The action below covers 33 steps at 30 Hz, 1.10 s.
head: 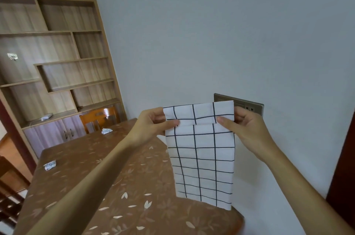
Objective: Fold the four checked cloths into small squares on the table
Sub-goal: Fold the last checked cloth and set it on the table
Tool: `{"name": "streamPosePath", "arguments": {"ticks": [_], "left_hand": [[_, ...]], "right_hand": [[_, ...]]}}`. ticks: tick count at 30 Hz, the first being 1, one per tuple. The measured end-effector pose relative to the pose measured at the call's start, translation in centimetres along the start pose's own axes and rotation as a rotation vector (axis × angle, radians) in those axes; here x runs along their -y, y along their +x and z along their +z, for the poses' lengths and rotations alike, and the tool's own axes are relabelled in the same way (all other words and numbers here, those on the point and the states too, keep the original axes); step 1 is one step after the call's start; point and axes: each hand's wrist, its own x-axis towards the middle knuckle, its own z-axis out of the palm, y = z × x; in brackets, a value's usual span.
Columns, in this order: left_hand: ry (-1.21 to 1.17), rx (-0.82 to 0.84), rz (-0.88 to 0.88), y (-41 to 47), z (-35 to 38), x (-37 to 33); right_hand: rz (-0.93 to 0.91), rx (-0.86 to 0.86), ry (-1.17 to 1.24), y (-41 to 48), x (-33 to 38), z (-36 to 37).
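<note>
Head view: a checked cloth (203, 158) is hanging in the air as a long, narrow panel, held up in front of the wall and over the right-hand corner of the table (134, 186), with its lower edge dangling just above or beside that corner and not lying on the surface. The left hand (153, 121) is pinching the upper left corner, thumb curled across the front and fingers tucked behind; the right hand (242, 125) is pinching the upper right corner in the same way, thumb lying along the front. A short flap is sitting turned down across the top between the two thumbs, suggesting a fold being started from the top. Two small crumpled-looking checked pieces are lying on the table well apart from the hands, a nearer bundle (50, 165) by the left edge and a farther bundle (107, 130) near the chair (99, 117); a fourth cloth is not showing. A wall socket (249, 107) is partly hiding behind the cloth's top edge, and a shelf unit (57, 58) is standing at the left. Likely risks: folding in mid-air is leaving the panel unsupported, so the flap may be slipping askew and the grid lines failing to match; a loosening pinch on either corner would be letting the cloth swing down past the table edge
</note>
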Motion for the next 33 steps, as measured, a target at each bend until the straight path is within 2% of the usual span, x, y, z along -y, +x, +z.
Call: {"name": "streamPosePath", "arguments": {"ticks": [3,8,10,14,17,22,28,30,33], "left_hand": [[0.077,-0.035,0.021,0.2,-0.2,0.2],[0.053,-0.063,0.007,0.1,-0.6,0.1],[-0.011,-0.061,-0.022,-0.2,-0.5,-0.2],[-0.254,0.035,-0.21,-0.4,-0.4,-0.4],[-0.27,0.091,-0.25,-0.5,-0.4,0.1],[-0.103,-0.005,-0.086,-0.9,0.0,0.8],[-0.216,-0.087,-0.03,-1.0,-0.6,0.7],[-0.196,-0.088,-0.015,-1.1,-0.7,0.6],[-0.167,-0.097,0.03,-1.4,-0.9,0.1]], "right_hand": [[-0.035,0.013,-0.01,-0.1,-0.2,-0.1],[-0.031,-0.025,-0.055,-0.1,-0.4,-0.4],[-0.019,-0.006,-0.068,-0.2,-0.2,-0.3],[-0.026,-0.06,-0.09,0.0,-0.2,-0.1],[-0.053,-0.059,-0.118,0.0,-0.1,0.2],[-0.027,-0.015,-0.077,-0.2,0.4,0.6],[0.186,0.062,0.271,-0.5,0.5,0.8],[0.245,0.091,0.211,-0.6,0.4,0.9],[0.165,0.124,-0.003,-1.2,0.5,1.6]]}}
